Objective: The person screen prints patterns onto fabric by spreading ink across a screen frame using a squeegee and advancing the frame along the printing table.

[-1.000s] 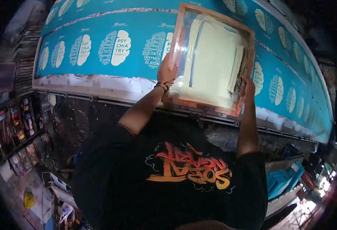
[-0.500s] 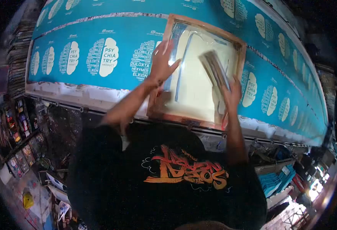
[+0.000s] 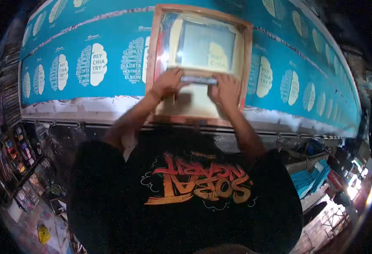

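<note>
A wooden-framed printing screen point(image 3: 246, 59) lies flat on teal printed material point(image 3: 114, 72). Cream ink point(image 3: 194, 106) coats part of its mesh, and in the upper part the mesh looks bluish with faint lettering. Across the middle of the screen lies a squeegee point(image 3: 198, 79), gripped at both ends. My left hand point(image 3: 167, 84) has its fingers closed around the left end. At the right end, my right hand point(image 3: 227, 89) is closed on the same squeegee. Both palms partly hide its ends.
Rows of white "PSYCHIATRY" brain prints cover the long table. A metal rail point(image 3: 279, 136) runs along its near edge. Shelves of colourful items point(image 3: 18, 148) stand at left; folded teal pieces point(image 3: 311, 180) lie at right. A yellow object point(image 3: 44, 234) is on the floor.
My left hand, earlier spread over the screen's left side, now grips the squeegee. The squeegee has turned from slanted in my right hand to level across the mesh.
</note>
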Demonstrator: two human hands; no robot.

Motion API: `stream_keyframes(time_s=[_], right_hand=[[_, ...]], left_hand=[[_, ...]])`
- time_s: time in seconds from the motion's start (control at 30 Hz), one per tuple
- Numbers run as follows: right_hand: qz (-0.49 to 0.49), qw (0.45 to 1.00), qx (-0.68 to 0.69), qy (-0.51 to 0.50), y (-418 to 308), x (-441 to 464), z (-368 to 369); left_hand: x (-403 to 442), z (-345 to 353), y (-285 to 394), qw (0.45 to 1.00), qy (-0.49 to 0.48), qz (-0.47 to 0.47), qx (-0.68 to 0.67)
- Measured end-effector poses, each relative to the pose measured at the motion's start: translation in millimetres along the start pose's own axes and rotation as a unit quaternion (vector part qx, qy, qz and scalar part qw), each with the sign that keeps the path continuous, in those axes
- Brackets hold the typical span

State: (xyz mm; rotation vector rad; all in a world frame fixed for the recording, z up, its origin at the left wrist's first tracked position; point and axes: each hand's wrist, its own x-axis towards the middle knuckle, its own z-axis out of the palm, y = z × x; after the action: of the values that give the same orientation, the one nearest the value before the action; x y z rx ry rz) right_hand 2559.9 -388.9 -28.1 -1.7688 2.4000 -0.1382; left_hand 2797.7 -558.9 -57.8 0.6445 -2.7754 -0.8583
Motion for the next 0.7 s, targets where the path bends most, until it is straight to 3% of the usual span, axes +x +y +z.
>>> stream_keyframes(time_s=[0.03, 0.07, 0.13, 0.2, 0.27, 0.33, 0.37, 0.43, 0.47, 0.53, 0.57, 0.63, 0.7], right_hand=[[-0.028, 0.998, 0.015, 0.048, -3.8, -41.6, 11.9], [-0.044, 0.999, -0.016, 0.013, -1.3, -76.6, 27.7], [-0.032, 0.998, 0.057, -0.006, -4.3, -124.5, 37.1], [-0.045, 0.996, 0.071, 0.025, -7.8, -121.9, 19.5], [-0.059, 0.994, 0.08, 0.054, -6.6, -110.7, -5.2], [-0.068, 0.994, 0.085, 0.007, -4.5, -103.1, -25.2], [-0.063, 0.994, 0.086, -0.012, -5.6, -104.6, -32.5], [-0.066, 0.987, 0.147, 0.003, 3.1, -125.5, -14.2], [-0.071, 0.975, 0.211, 0.014, 9.9, -138.2, 3.5], [-0.051, 0.963, 0.263, 0.001, 12.3, -149.2, 17.8], [-0.057, 0.979, 0.195, -0.002, 1.0, -142.5, -2.7], [-0.097, 0.989, 0.115, -0.004, 9.5, -113.6, -0.7], [-0.034, 0.995, 0.087, 0.038, 5.7, -55.7, -8.2]], left_hand=[[-37.9, 22.4, 11.4, 0.999, -0.026, -0.026, 0.003], [-68.6, 37.2, 22.0, 0.999, -0.006, -0.019, -0.034], [-100.6, 43.7, 47.8, 0.998, 0.015, -0.005, -0.066], [-99.4, 19.4, 80.4, 0.989, -0.095, -0.106, -0.036], [-96.9, 31.7, 38.7, 0.982, 0.138, 0.073, -0.103], [-82.9, 8.9, 41.8, 0.958, 0.271, -0.087, -0.024], [-75.8, -5.7, 34.3, 0.93, 0.264, -0.237, -0.094], [-77.3, -4.7, 10.6, 0.922, 0.271, -0.25, 0.121], [-79.9, 6.7, -15.1, 0.909, 0.255, -0.319, 0.089], [-91.8, 27.2, -49.6, 0.919, 0.268, -0.286, 0.047], [-92.8, 31.5, -59.4, 0.926, 0.282, -0.251, 0.009], [-87.7, 14.4, -38.0, 0.917, 0.282, -0.274, -0.07], [-84.3, -8.2, -14.3, 0.903, 0.251, -0.312, -0.156]])
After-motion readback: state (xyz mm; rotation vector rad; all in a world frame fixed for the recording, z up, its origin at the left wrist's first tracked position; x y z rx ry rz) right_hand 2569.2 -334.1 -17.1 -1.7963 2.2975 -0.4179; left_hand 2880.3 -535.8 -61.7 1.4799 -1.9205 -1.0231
